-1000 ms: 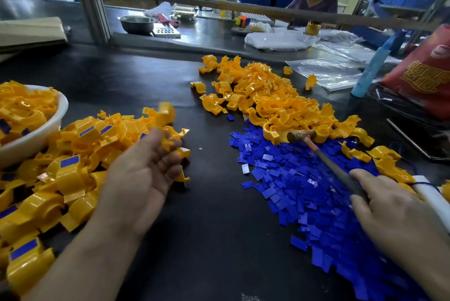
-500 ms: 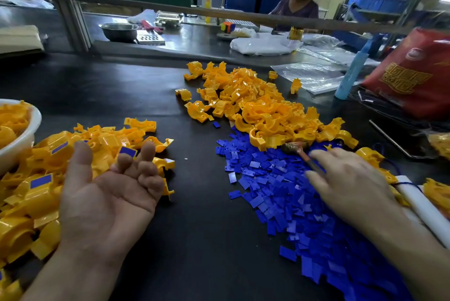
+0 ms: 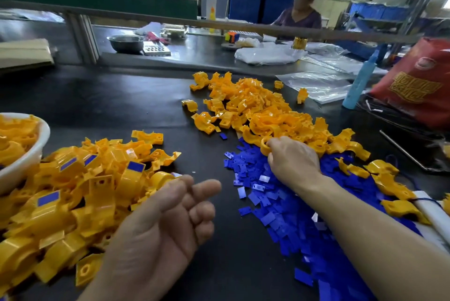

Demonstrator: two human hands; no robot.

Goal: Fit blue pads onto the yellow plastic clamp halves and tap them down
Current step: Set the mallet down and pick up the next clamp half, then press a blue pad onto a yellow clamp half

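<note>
A heap of bare yellow clamp halves (image 3: 267, 110) lies at the centre back of the black table. In front of it spreads a pile of small blue pads (image 3: 280, 203). My right hand (image 3: 294, 162) reaches over the pads, and its fingertips curl round one yellow clamp half (image 3: 264, 146) at the heap's near edge. No hammer shows in this hand. My left hand (image 3: 165, 222) hovers palm up with relaxed fingers and holds nothing, beside a left-hand pile of yellow halves fitted with blue pads (image 3: 80, 191).
A white bowl (image 3: 29, 157) of yellow halves stands at the far left. A blue bottle (image 3: 359, 81), a red bag (image 3: 414, 84) and plastic bags (image 3: 314, 84) sit at the back right. A white roll (image 3: 435, 215) lies at the right edge. A person (image 3: 299, 16) sits behind a metal rail (image 3: 219, 24).
My right hand moved forward from the blue pads to the yellow heap and took hold of a half; the hammer went out of sight. My left hand turned palm up and drifted toward the centre.
</note>
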